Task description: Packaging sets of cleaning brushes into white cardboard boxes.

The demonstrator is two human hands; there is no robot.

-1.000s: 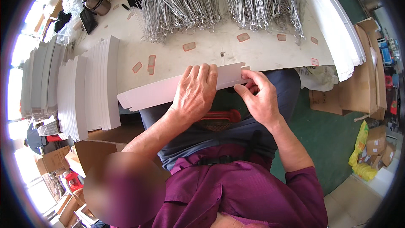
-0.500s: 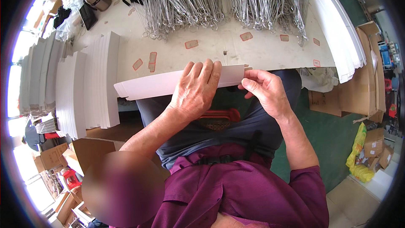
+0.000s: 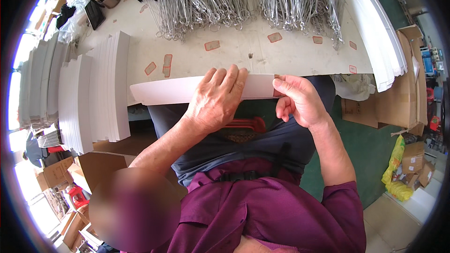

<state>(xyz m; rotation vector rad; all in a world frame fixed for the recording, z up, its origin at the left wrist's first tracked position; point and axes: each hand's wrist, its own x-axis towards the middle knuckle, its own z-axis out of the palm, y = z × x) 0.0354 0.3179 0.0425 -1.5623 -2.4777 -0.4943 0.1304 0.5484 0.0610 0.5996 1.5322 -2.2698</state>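
White carton (image 3: 164, 90) looks folded lengthwise, right end apparently unfinished. Left hand (image 3: 213, 98) grips its middle; right hand (image 3: 302, 100) pinches that end.

A: Camera position?
B: On the head, left one of a side-by-side pair. Faces steeply down, picture upright.
A: Range?
B: Close. Shirt (image 3: 267, 211) nearest, along lower edge; left hand (image 3: 213, 98) and right hand (image 3: 304, 100) mid-frame; table (image 3: 187, 58) beyond, toward top.
A: Coverage?
B: Wide fisheye, dark rounded rim; floor (image 3: 347, 145) included at right.
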